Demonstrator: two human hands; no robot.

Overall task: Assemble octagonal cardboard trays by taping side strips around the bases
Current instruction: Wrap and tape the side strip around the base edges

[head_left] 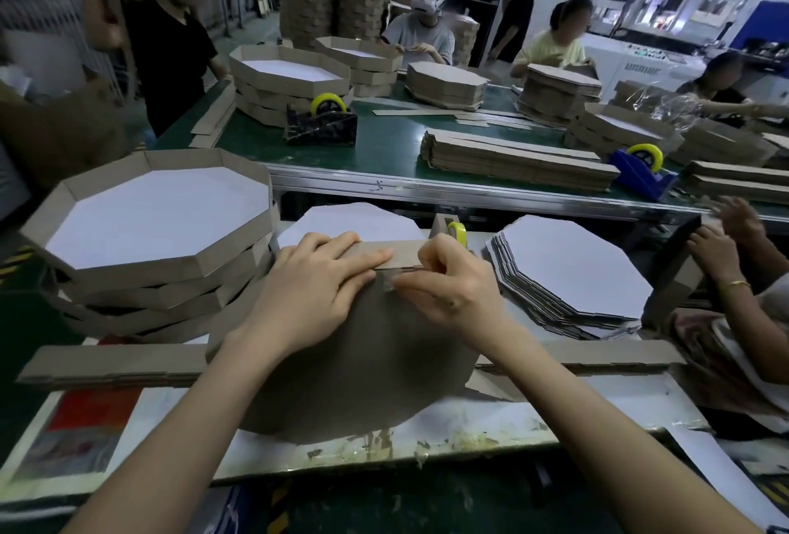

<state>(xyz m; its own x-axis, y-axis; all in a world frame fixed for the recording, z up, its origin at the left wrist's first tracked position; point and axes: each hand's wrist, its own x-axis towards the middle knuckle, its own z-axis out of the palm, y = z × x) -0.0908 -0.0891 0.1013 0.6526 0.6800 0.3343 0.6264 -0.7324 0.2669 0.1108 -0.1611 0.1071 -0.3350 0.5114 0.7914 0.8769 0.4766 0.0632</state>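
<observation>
We are in a busy cardboard workshop, at a white-topped surface in front of a green conveyor belt where other people fold cardboard. The brown octagonal cardboard base stands tilted on the surface with its underside toward us. A brown cardboard side strip runs along its top edge. Our left hand presses the strip to the base with straight fingers. Our right hand pinches a small piece of clear tape at the seam.

We judge this tray barely begun: one side is being fixed, and the others have yet to be wrapped and taped. Just behind sits a yellow tape roll on its dispenser. To the left rises a stack of finished brown octagonal trays, the top one holding nothing on its white floor. To the right a pile of white-faced octagonal bases waits, and long brown strips lie across the surface near us.
</observation>
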